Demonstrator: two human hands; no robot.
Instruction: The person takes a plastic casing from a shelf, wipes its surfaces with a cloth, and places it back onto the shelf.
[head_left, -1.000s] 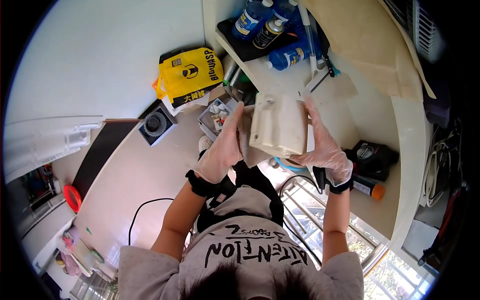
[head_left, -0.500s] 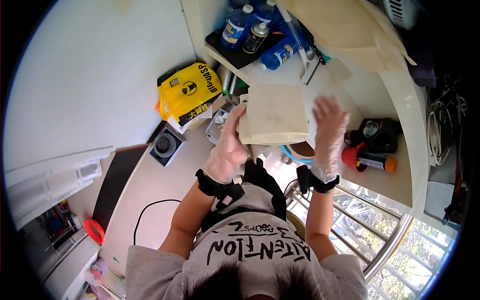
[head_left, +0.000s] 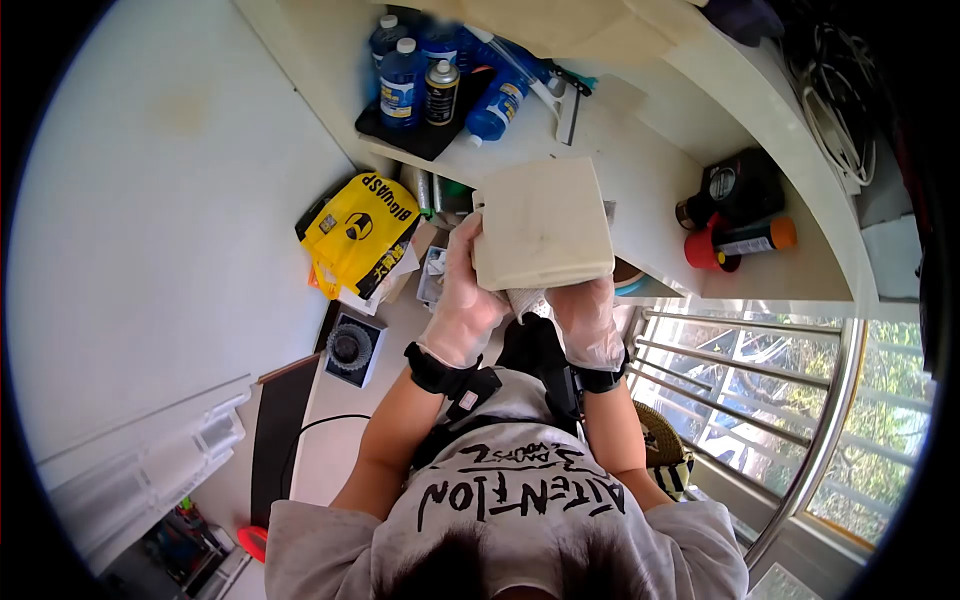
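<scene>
A: Where to find the pale box (head_left: 543, 222)?

B: Between both gloved hands, in front of the shelf (head_left: 625, 160), apparently held up off it. Ahead of the left hand (head_left: 468, 300) and to its right; ahead of the right hand (head_left: 585, 318) and slightly to its left. Touching both, so no nearer to one than the other.

A: Long axis?

B: Can't tell. Nearly square across the broad face, slightly tilted, depth hidden.

A: Grip?

B: Holding the left edge with the left hand, cupping the near right corner from below with the right. Most fingertips out of sight. Below the near edge, a whitish cloth (head_left: 527, 302); can't tell from which hand.

A: Any writing?

B: On the yellow bag (head_left: 362, 240), "BIGWASP" plus Chinese characters. On the grey shirt (head_left: 500, 480), upside down, probably "ATTENTION". On the blue bottles (head_left: 402, 90) at the shelf's left front corner, labels too small to read. None readable on the box.
</scene>
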